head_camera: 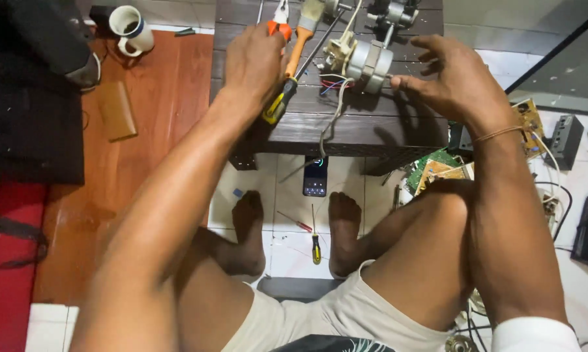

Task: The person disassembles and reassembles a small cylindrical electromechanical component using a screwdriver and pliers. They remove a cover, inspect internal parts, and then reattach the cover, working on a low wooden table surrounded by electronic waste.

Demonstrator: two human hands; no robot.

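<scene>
A small electric motor (364, 62) with a metal core and white plastic housing sits on a dark wooden table (346, 127), its wires trailing off the front edge. My right hand (454, 75) hovers just right of the motor, fingers spread, fingertips near its shaft. My left hand (255, 58) rests on the table over a yellow-and-black screwdriver (279, 103), fingers curled on its handle. Orange-handled pliers (279, 25) and an orange-handled brush (302, 36) lie beside that hand.
A phone (315, 176) with a lit screen and two screwdrivers (315, 246) lie on the tiled floor by my feet. Circuit boards (437, 171) are heaped at the right. A white mug (130, 27) stands on the wooden floor at the left.
</scene>
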